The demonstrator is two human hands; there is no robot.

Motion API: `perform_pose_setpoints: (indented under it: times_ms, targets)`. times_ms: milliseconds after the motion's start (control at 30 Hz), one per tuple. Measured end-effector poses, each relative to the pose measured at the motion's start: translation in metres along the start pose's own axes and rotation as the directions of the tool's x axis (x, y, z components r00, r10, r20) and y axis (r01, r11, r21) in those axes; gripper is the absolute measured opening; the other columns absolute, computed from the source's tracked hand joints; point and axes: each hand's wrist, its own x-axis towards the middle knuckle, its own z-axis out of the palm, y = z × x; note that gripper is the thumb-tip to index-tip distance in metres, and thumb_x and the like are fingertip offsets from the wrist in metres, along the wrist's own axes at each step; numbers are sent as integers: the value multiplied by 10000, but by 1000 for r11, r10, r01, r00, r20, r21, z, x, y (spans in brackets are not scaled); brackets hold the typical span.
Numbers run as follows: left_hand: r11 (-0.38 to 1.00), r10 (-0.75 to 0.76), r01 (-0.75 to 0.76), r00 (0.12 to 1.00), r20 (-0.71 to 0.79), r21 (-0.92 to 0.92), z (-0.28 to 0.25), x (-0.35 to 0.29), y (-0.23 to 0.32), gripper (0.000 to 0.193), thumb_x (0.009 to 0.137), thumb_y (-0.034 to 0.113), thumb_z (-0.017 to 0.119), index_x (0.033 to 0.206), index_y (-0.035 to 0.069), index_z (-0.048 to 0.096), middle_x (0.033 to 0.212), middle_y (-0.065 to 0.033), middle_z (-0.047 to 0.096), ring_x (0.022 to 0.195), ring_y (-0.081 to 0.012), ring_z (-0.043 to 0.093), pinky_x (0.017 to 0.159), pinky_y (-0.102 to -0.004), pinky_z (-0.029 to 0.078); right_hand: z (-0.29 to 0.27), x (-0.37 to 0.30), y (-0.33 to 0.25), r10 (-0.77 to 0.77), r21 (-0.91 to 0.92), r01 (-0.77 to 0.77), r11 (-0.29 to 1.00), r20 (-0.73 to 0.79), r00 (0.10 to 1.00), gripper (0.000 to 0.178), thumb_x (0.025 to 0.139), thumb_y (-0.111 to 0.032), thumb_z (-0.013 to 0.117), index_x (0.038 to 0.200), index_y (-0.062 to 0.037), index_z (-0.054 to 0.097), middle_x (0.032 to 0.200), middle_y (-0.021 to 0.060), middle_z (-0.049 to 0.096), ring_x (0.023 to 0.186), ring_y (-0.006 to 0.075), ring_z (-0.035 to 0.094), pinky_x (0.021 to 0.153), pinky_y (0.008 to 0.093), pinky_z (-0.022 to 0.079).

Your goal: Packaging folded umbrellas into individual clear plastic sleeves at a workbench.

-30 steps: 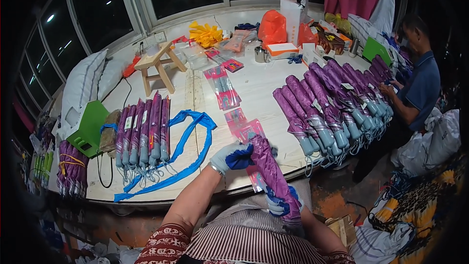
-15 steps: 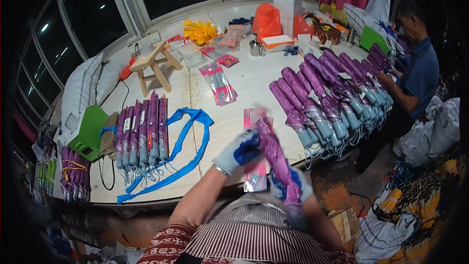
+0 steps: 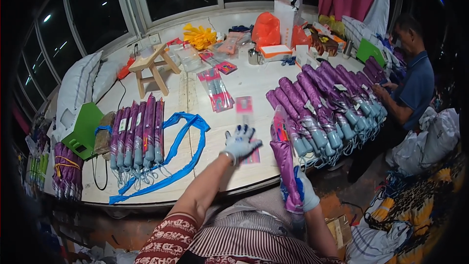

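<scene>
My right hand (image 3: pixel 305 191), in a white and blue glove, grips a folded purple umbrella (image 3: pixel 283 166) upright in front of me. A clear plastic sleeve with pink print (image 3: pixel 279 120) shows at the umbrella's upper end. My left hand (image 3: pixel 239 144), gloved too, reaches over the table with fingers spread, resting on or just above a flat pink printed sleeve (image 3: pixel 244 105). Part of that sleeve is hidden under the hand. To the right lies a large row of purple umbrellas (image 3: pixel 312 107) with grey handles and cord loops.
At left, a row of sleeved umbrellas (image 3: pixel 138 132) lies beside a blue strap loop (image 3: pixel 202 137) and a green box (image 3: pixel 84 129). Farther back are a wooden stool (image 3: pixel 154 68), more pink sleeves (image 3: pixel 215 90) and a metal cup (image 3: pixel 254 57). A person (image 3: pixel 413 78) works at the right.
My left hand has let go of the umbrella and moved down onto the flat sleeve, opening its fingers. The umbrella in my right hand has shifted right, its top near the umbrella row.
</scene>
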Motion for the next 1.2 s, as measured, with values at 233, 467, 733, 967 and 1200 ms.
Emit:
perform_pose_setpoints:
  times_ms: [233,467,733,967,1200]
  targets:
    - [-566,43,280,949,311,-776,-59,-18,67,390,850,233,622,1183,49,537,1159,-90,564,997,-187,550,862,-375,447,4,3,18,-38,-155,-4,988,-272,961,302,960,-349,425,936,-72,543,681,84,575,529,172,520,490,285,427]
    - [-440,-60,198,967,249,-876,-64,-30,69,368,853,138,606,1198,41,519,1105,-100,607,959,-204,590,834,-410,495,25,7,-5,240,-155,-248,956,-67,968,208,909,-208,440,952,-31,540,703,107,575,562,268,541,542,381,438]
    - [-828,479,394,866,-139,-400,-13,-54,41,479,796,124,655,1240,42,497,1166,-118,585,1080,-267,562,975,-402,429,29,20,32,88,760,-638,128,632,770,278,937,-242,395,1046,-29,537,739,129,594,569,236,538,545,344,456]
    - [-776,450,411,892,35,-479,-46,-57,71,523,811,173,648,1294,81,470,1252,-132,544,1182,-282,508,1051,-419,358,37,22,20,-62,757,-614,224,640,766,331,943,-262,373,1036,7,542,778,147,599,615,253,545,585,354,461]
    - [-767,174,325,935,308,-554,-46,-59,54,368,871,269,613,1161,56,536,1028,-115,622,954,-236,603,871,-367,489,31,12,-30,272,-28,-271,962,108,956,388,931,-271,363,1038,49,556,874,193,615,734,324,561,681,381,458]
